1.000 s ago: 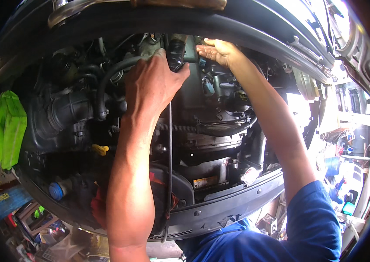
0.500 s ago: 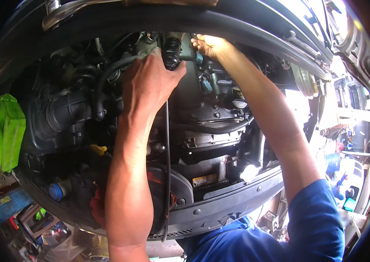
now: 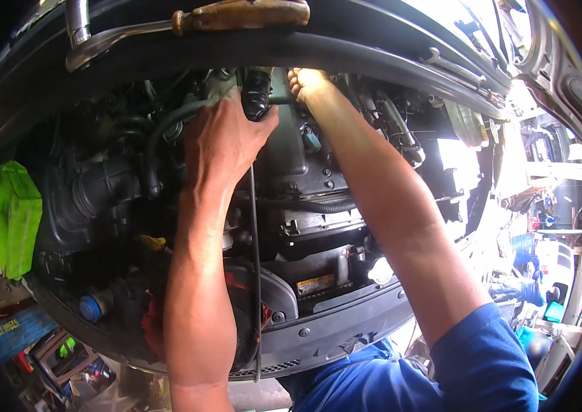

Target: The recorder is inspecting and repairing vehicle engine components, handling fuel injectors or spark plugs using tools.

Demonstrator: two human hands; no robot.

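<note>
the whole view now sits closer and higher over the engine bay (image 3: 304, 206) than a second ago, so the hood edge with its rubber seal (image 3: 346, 48) fills the top of the picture and both arms reach further back toward the firewall; judging by that, the work is going deeper at the rear of the engine rather than coming away from it. the left hand (image 3: 225, 141) has slid up with it and its grip is closed around a black ribbed rubber boot (image 3: 258, 96) at the back of the bay, thumb and fingers wrapped over the boot's lower part, while a thin black rod or cable (image 3: 255, 275) hangs straight down from under that hand to the front bumper edge. the right hand (image 3: 308, 82) has moved from beside the boot to just behind it, near the seal; its fingers curl downward onto something hidden, and i cannot tell whether that grip holds anything. between the two forearms lies the black engine cover (image 3: 298, 158), and below it a corrugated hose (image 3: 318, 206). to the left a wide black intake duct (image 3: 102, 192) crowds the space beside the left wrist, and a bright green cloth (image 3: 15, 216) hangs at the bay's far left. a wooden-handled tool (image 3: 236, 14) rests on the hood edge right above the hands. small things lower down: a yellow dipstick handle (image 3: 153, 242) and a blue cap (image 3: 90, 307), both well apart from the hands
</note>
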